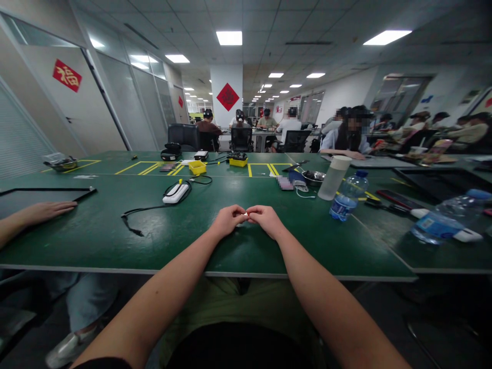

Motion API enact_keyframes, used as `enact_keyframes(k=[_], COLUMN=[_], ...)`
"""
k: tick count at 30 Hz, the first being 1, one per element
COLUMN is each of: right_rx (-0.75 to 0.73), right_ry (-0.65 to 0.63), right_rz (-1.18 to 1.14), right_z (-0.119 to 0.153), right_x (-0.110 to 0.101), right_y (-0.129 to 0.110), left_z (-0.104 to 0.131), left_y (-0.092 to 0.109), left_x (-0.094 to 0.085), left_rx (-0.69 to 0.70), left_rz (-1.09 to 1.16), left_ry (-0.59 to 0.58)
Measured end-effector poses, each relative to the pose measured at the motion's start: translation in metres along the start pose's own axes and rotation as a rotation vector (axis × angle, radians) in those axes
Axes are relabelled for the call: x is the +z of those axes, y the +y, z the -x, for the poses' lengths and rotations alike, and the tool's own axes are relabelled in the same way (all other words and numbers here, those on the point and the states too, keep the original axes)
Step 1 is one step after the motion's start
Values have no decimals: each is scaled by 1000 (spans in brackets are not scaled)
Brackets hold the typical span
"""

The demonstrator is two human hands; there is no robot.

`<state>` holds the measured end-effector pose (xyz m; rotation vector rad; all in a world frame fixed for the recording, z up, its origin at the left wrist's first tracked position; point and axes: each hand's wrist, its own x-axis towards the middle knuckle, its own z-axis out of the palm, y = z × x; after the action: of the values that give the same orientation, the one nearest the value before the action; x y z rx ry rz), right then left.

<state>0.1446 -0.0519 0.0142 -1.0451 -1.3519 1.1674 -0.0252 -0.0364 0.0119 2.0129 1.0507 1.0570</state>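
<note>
Both of my hands meet over the green table (184, 246), fingertips nearly touching. My left hand (229, 219) is closed in a pinch, and my right hand (266, 220) pinches from the other side. Between the fingertips shows a small, shiny white piece (245, 214); it is too small and too covered by fingers for me to make out its kind. Left of my hands, out of their grasp, lies a white power bank (176, 193) with a black cable (148, 209) trailing toward me.
A frosted bottle (333, 179) and water bottles (344, 199) (442, 219) stand to the right. Yellow bins (197, 168) (238, 162) and a metal bowl (314, 178) sit farther back. At left, another person's hand (49, 211) rests by a dark-edged panel (46, 195).
</note>
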Motion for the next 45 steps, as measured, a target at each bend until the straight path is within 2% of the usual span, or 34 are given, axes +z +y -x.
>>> enact_keyframes(k=[5, 12, 20, 26, 33, 40, 45], right_rx=[4, -21, -58, -116, -26, -113, -98], right_ry=[14, -10, -14, 8, 42, 2, 8], right_rz=[-34, -12, 74, 212, 50, 193, 151], right_z=[0, -2, 0, -6, -6, -2, -3], right_x=[-1, -2, -3, -8, -4, -5, -5], right_y=[0, 5, 0, 6, 6, 1, 1], left_z=[1, -2, -1, -2, -2, -2, -1], left_y=[2, -4, -5, -6, -5, -6, -6], left_x=[-2, 2, 0, 0, 0, 2, 2], left_rx=[19, 37, 100, 57, 10, -17, 18], left_rz=[16, 65, -118, -127, -63, 7, 6], left_ry=[-33, -48, 4, 16, -44, -77, -36])
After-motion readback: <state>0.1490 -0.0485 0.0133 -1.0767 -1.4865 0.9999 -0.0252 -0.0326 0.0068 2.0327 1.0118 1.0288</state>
